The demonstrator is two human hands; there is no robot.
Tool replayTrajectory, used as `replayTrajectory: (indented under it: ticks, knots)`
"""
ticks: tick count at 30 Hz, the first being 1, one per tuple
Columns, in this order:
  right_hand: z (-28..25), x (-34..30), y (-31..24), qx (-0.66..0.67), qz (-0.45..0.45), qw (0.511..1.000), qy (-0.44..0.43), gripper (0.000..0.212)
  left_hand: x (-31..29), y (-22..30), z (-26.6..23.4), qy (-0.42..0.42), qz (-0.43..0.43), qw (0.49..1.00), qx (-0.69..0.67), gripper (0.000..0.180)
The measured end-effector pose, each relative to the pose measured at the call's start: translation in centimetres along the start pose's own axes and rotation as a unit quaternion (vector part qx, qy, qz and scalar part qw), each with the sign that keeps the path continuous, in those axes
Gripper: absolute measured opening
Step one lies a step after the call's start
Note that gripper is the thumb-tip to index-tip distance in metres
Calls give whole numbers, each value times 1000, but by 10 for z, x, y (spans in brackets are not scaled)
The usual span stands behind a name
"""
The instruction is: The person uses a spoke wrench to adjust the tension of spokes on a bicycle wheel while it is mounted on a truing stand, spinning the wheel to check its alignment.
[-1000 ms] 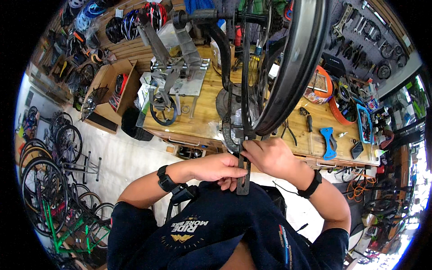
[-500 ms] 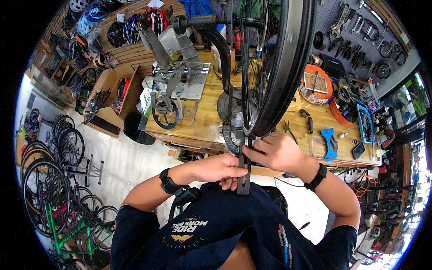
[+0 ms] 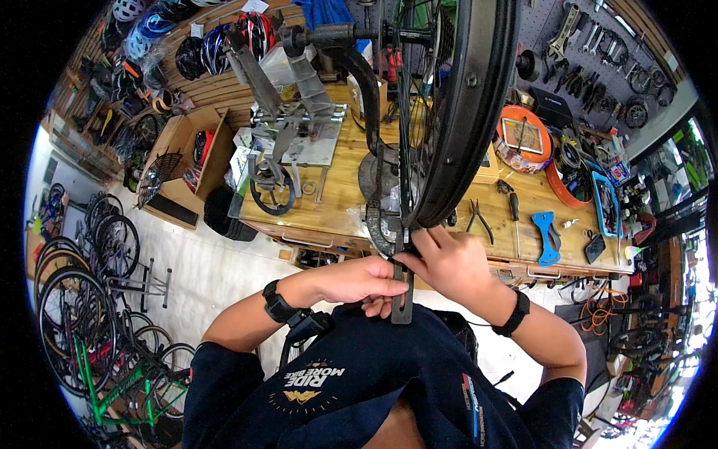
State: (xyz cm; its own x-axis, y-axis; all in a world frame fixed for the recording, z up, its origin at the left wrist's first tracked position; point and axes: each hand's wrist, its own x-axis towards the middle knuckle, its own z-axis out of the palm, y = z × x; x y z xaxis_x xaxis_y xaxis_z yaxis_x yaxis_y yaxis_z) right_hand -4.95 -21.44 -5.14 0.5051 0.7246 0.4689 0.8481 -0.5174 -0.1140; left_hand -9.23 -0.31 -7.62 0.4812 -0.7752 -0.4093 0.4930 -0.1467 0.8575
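Observation:
A bicycle wheel (image 3: 473, 112) with a black rim stands upright in a dark metal truing stand (image 3: 364, 82). Its spokes and hub show on the left side of the rim. From the stand's lower front a flat slotted metal bar (image 3: 402, 308) juts toward my body. My left hand (image 3: 364, 280) grips this bar, thumb on top and fingers curled beneath. At the bottom of the rim, close to the bar's far end, is my right hand (image 3: 446, 258). Its fingers are bent and closed; whatever lies between them is hidden.
On the wooden bench (image 3: 340, 202) right of the wheel lie pliers (image 3: 479, 220), a screwdriver (image 3: 514, 209), a blue tool (image 3: 547, 238) and an orange round tray (image 3: 523, 123). A second metal stand (image 3: 299, 97) is at left. Several bikes (image 3: 97, 277) stand on the floor at left.
The wheel has turned, bringing holes in the rim into sight. My right hand has shifted slightly left and down. My left hand stays on the slotted bar.

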Motion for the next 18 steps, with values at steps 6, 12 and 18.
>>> replayTrajectory:
  ticks: [6, 12, 18]
  knots:
    - [4, 4, -7, -29, 6, 999, -30, 26, 0, -1, 4, 15, -2, 1000, -7, 37]
    - [6, 9, -27, -34, 89, 995, -23, 24, 1, -6, 3, 15, 18, 1000, -4, 31]
    - [7, 13, -36, -57, 138, 988, -28, 27, -1, -4, 8, 38, 13, 999, 32, 30]
